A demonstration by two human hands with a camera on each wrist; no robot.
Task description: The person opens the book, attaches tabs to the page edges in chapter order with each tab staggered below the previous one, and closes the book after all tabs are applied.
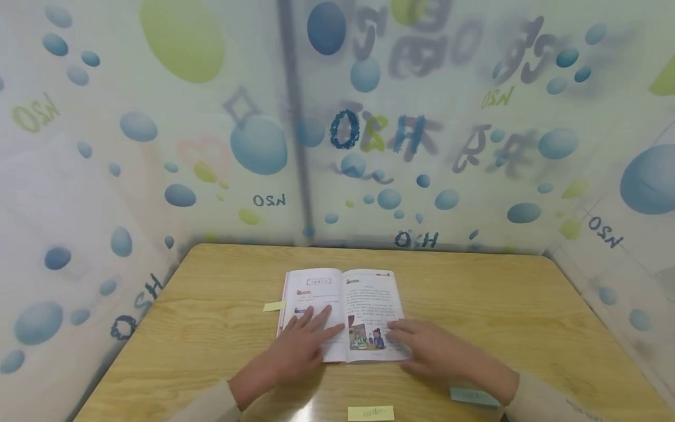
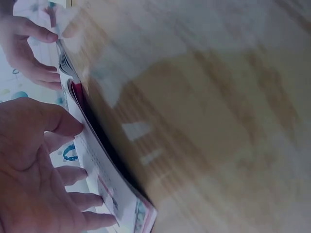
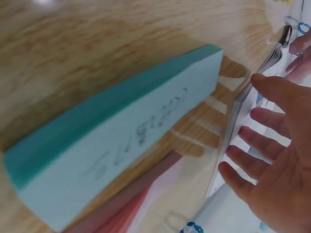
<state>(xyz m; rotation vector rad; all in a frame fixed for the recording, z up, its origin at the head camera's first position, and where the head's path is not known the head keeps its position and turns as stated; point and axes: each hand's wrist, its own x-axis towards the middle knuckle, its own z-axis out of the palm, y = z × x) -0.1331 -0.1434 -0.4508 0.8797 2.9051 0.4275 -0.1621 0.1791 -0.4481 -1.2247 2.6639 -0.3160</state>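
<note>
An open book (image 1: 369, 296) lies on the wooden table, with printed text and a coloured picture on its right page. My left hand (image 1: 299, 346) rests on the lower left page with its fingers spread. In the left wrist view, the fingers of that left hand (image 2: 43, 165) reach over the page, and the thumb is near the book's lower edge. My right hand (image 1: 435, 349) lies over the right page's lower outer corner. Seen from the right wrist, the fingers of that right hand (image 3: 272, 145) are extended along the page (image 3: 221, 170), pinching nothing.
A yellow sticky note (image 1: 274, 306) sticks out from the book's left edge. Another yellow note (image 1: 371, 414) lies near the front. A teal note pad (image 3: 131, 126) with handwriting sits by the right forearm, with a pink-red item (image 3: 131, 208) beside it. Patterned curtains (image 1: 390, 199) surround the table.
</note>
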